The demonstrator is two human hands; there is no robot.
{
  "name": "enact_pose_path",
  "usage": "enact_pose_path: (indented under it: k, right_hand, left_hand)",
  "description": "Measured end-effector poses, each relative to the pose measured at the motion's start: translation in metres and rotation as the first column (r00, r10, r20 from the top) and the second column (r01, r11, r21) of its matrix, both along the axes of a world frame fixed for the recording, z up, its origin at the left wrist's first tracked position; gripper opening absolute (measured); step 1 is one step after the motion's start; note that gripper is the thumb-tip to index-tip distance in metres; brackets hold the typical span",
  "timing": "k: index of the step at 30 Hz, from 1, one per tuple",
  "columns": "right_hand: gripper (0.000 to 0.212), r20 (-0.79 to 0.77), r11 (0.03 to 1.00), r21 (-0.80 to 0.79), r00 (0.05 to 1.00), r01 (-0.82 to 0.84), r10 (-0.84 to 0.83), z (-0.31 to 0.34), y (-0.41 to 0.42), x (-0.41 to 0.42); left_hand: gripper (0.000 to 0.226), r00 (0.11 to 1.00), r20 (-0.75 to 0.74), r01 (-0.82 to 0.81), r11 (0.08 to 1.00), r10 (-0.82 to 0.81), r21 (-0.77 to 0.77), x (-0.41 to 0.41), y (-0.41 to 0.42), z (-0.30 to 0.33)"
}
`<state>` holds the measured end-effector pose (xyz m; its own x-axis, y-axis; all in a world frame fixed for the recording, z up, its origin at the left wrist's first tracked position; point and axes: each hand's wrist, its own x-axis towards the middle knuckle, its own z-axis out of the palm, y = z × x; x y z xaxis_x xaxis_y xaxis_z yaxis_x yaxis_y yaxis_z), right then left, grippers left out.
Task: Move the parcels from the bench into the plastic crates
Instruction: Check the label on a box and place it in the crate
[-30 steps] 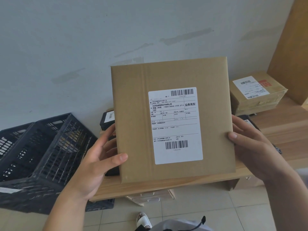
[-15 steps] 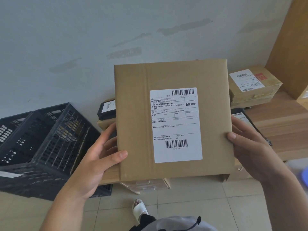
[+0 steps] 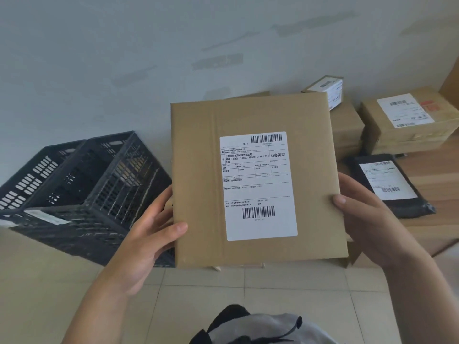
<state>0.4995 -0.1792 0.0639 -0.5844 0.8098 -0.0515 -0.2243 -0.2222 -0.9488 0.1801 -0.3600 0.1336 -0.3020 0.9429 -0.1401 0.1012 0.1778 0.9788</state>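
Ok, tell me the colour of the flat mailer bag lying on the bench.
Black, with a white label: the mailer bag, seen in the head view.

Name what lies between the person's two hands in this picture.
In the head view, the flat cardboard parcel with its white shipping label lies between the left hand and right hand, gripped at both side edges.

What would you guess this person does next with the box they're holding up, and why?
Probably swing the flat cardboard parcel left and down into the black crates. Both the left hand and right hand grip its edges, holding it up off the bench, and the crates sit just to its left.
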Motion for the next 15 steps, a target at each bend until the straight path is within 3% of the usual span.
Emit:
enact_pose_path:
  k: [3, 7, 11, 15]
  right_hand:
    - [0.052, 0.024, 1.0, 0.02, 1.0, 0.003, -0.003, 0.009, -0.011, -0.009]
    - [0.052, 0.068, 0.999, 0.039, 0.998, -0.003, 0.0, 0.025, -0.029, -0.036]
    - [0.055, 0.132, 0.998, 0.004, 0.989, -0.062, 0.061, 0.032, -0.055, -0.082]
    - [0.049, 0.239, 0.99, -0.011, 0.961, -0.138, 0.136, 0.036, -0.093, -0.146]
  left_hand:
    - [0.095, 1.0, 0.019, 0.004, 1.0, -0.004, 0.02, -0.008, -0.006, -0.002]
    - [0.078, 0.999, 0.031, -0.008, 1.0, 0.007, 0.018, -0.027, -0.023, -0.004]
    - [0.105, 0.995, 0.059, -0.077, 0.997, 0.076, 0.011, -0.061, -0.071, -0.006]
    - [0.09, 0.973, 0.093, -0.209, 0.978, 0.21, -0.025, -0.092, -0.139, -0.011]
